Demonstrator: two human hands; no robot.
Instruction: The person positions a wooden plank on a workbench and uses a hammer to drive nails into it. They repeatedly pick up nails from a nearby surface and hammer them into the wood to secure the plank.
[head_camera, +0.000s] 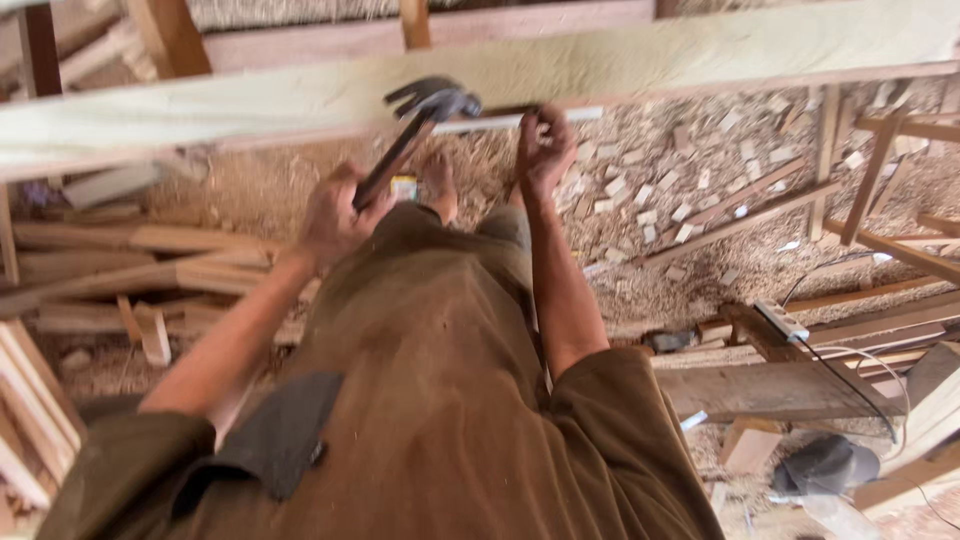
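Claw hammer (420, 125): dark metal head at upper centre of the frame, claw pointing left, wooden handle slanting down-left. Held by the left hand (335, 215); grip wrapped tight round the lower end of the handle. The head lies against the lower edge of the plank.

Plank (650, 60): long, pale, rough board running across the whole upper frame, slightly tilted, higher at the right.

Right hand (545, 145): raised to the plank's lower edge, just right of the hammer head; fingers pinched narrow. What they hold is too small and blurred to tell.

White strip (520, 120): thin, light bar lying along the plank's underside, between the hammer head and the right hand.

Shirt (440, 400): olive-brown, short-sleeved, dusted with sawdust, filling the lower centre.

Floor (680, 170): covered with sawdust and small pale offcuts, upper right.

Timber lengths (130, 260): stacked at the left edge.

Power strip (782, 320): white, with a dark cable, on boards at right.

Dark cap (825, 465): lower right corner, on the floor.
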